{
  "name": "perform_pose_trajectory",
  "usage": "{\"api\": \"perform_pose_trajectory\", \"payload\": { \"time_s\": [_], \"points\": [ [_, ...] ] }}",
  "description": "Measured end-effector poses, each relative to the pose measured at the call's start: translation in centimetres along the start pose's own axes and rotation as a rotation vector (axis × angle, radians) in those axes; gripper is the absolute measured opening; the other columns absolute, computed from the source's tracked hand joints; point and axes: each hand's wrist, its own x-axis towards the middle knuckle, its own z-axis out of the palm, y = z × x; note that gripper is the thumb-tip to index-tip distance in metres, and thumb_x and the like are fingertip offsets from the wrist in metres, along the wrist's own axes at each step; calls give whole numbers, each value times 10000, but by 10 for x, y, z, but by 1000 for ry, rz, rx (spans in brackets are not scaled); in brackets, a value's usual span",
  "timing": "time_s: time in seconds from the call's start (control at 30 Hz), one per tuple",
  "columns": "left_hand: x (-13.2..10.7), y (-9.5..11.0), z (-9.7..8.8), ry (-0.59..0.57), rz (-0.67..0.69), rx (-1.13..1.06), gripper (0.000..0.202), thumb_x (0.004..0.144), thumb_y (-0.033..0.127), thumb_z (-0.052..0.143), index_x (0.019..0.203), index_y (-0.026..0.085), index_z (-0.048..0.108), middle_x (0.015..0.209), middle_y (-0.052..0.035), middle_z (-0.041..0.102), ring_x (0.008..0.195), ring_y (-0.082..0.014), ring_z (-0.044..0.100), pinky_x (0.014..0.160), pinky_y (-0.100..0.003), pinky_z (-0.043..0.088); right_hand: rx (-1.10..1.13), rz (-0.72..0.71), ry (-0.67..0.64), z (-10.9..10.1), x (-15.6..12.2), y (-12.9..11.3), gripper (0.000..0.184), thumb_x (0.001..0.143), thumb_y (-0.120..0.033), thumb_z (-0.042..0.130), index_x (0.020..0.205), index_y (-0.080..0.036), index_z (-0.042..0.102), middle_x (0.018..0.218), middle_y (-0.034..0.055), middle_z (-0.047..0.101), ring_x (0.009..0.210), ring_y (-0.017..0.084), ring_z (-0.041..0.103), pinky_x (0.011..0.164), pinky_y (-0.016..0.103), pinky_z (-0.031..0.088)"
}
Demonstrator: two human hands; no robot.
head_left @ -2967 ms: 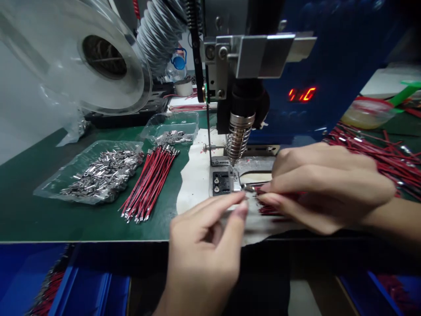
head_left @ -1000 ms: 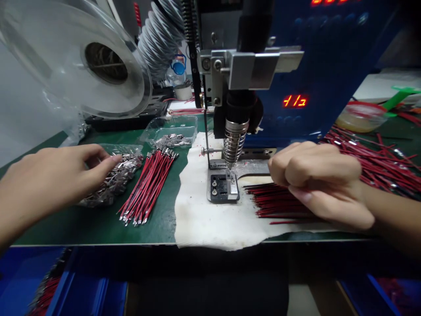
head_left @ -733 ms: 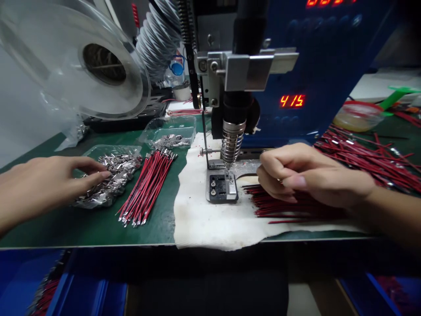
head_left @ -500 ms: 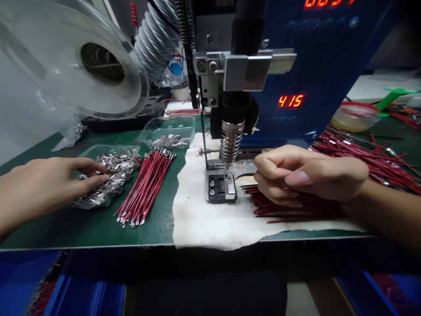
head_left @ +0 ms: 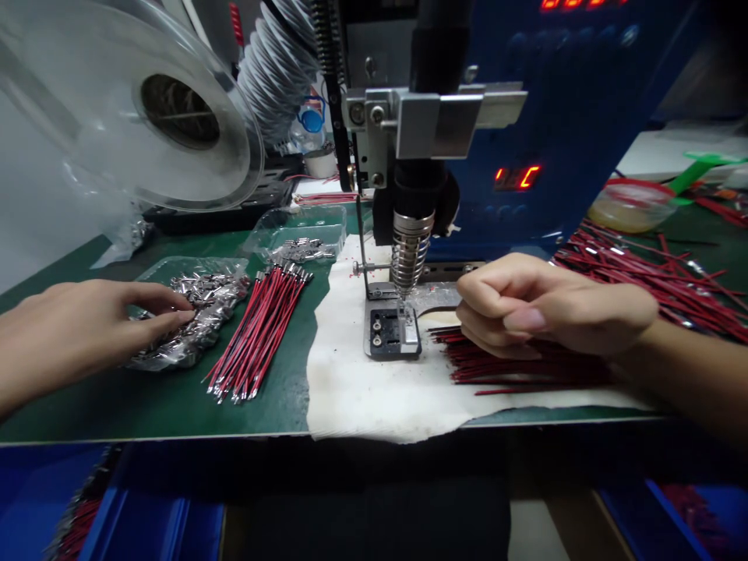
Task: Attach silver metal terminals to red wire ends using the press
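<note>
While the left hand [head_left: 87, 323] is over at the clear tray [head_left: 159, 269] on the green desk [head_left: 280, 409], its thumb and forefinger look just slightly apart, tips right at the little metal parts [head_left: 216, 290]; can't tell from here if it's pinching one. So those parts are basically at its fingertips, lying every which way, no shared long axis. The right hand [head_left: 555, 308] is well apart from them, curled up, thumb against the fingers, and I honestly can't see if anything's in there. Below it, loose red-and-black wires [head_left: 485, 368] lie sideways on a white sheet [head_left: 362, 405], ends pointing at the small black plate [head_left: 382, 346] between both hands.
</note>
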Motion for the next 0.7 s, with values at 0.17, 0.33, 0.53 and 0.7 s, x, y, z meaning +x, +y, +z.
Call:
{"api": "perform_pose_trajectory", "payload": {
  "time_s": [0.17, 0.33, 0.53, 0.7],
  "points": [
    [3, 6, -5, -146, -70, 187, 445, 838, 604, 604, 1065, 283, 813, 582, -6, 634, 748, -306, 607, 672, -294, 306, -327, -103, -29, -13, 3, -1, 384, 982, -243, 551, 689, -237, 302, 616, -68, 289, 530, 78, 291, 485, 247, 253],
    [2, 12, -8, -194, -54, 167, 413, 856, 583, 570, 1015, 265, 780, 512, 32, 595, 690, -267, 610, 681, -286, 309, -964, -57, -143, -29, 5, -4, 334, 981, -244, 585, 675, -200, 459, 617, -60, 412, 556, 79, 367, 560, 251, 298],
    [2, 14, -12, -235, -21, 197, 374, 875, 535, 548, 1007, 264, 770, 473, 55, 591, 644, -258, 615, 667, -283, 324, -1106, 102, -142, -29, 5, -3, 232, 964, -307, 594, 761, -196, 597, 652, -34, 582, 569, 108, 503, 595, 261, 362],
    [7, 10, -11, -248, 29, 196, 282, 866, 485, 563, 930, 268, 733, 465, 67, 591, 586, -240, 595, 645, -286, 321, -1058, 197, -105, -28, 9, -2, 143, 936, -245, 599, 965, -204, 733, 806, -10, 733, 641, 123, 610, 622, 253, 402]
  ]
}}
